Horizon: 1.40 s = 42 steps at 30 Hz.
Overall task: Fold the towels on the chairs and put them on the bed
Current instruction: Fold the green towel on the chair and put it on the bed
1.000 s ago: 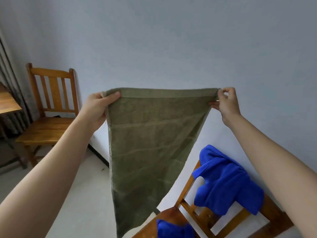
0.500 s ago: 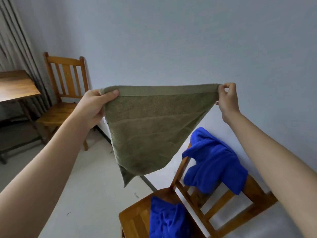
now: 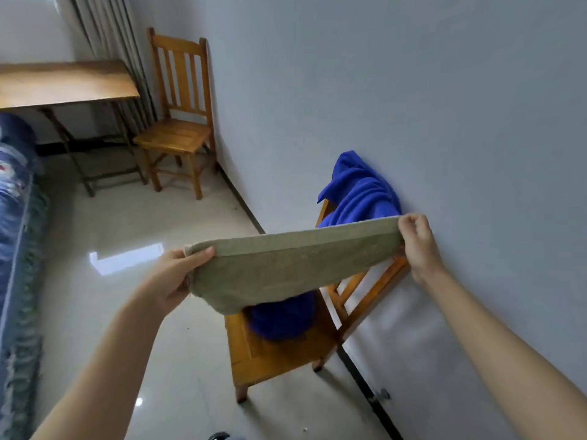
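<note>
- Head cam, biggest stuff first: pale wall (image 3: 413,90) fills the right side, shiny tiled floor (image 3: 111,223) on the left.
- Bed (image 3: 16,233) w/ a blue patterned cover; only an edge strip shows at far left.
- Wooden table (image 3: 63,81) top left, in front of the curtain (image 3: 104,33).
- Two wooden chairs against the wall: far chair (image 3: 178,134) just beside the table, near chair (image 3: 263,360) right below the hands.
- Olive towel (image 3: 286,265) is up in the air, stretched btwn both hands over the near chair. Top edge is pulled taut, the rest sags under the left end.
- Blue towel (image 3: 359,192) is draped on the near chair's backrest. There's more blue cloth (image 3: 279,322) on its seat, can't tell if it's the same piece.
- Left hand (image 3: 171,281): thumb on top, fingers under, gripping the olive towel's left corner.
- Right hand (image 3: 419,242): fingers curled, pinching the right corner, close to the wall.
</note>
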Each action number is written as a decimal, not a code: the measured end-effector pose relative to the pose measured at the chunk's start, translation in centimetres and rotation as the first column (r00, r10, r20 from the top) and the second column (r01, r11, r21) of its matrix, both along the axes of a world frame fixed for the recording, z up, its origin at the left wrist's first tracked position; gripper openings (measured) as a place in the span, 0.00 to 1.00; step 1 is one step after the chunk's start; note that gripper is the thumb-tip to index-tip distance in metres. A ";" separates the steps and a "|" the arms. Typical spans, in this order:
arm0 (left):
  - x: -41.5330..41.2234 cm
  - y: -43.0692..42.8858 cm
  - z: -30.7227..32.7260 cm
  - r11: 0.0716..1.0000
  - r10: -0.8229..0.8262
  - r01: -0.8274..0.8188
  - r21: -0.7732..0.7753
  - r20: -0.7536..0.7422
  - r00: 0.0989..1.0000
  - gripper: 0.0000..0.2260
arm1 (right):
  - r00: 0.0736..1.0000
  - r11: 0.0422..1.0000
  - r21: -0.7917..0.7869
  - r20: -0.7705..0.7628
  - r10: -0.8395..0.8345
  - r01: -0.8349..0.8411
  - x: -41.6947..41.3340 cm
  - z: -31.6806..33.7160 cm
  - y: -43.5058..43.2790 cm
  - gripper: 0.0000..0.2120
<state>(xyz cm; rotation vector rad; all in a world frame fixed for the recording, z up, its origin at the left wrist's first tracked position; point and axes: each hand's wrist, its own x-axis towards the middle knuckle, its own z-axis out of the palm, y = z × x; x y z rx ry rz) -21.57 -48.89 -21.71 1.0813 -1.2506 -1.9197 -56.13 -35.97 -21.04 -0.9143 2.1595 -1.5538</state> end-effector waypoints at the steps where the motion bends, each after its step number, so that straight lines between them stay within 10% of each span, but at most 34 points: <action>1: 0.5 1.6 -1.2 0.999 0.013 -0.014 0.038 0.034 0.999 0.17 | 1.000 1.000 0.013 0.024 -0.003 0.003 0.4 -1.1 1.8 0.07; 19: 2.0 12.6 -15.3 0.957 0.116 -0.200 0.211 0.353 0.928 0.05 | 0.970 0.926 0.378 0.225 -0.091 -0.001 5.5 -13.8 11.3 0.07; 42: -1.7 -3.2 -22.4 0.901 0.233 -0.346 0.263 0.380 0.895 0.07 | 0.981 0.851 0.524 0.144 -0.131 0.036 3.2 -17.0 -8.4 0.12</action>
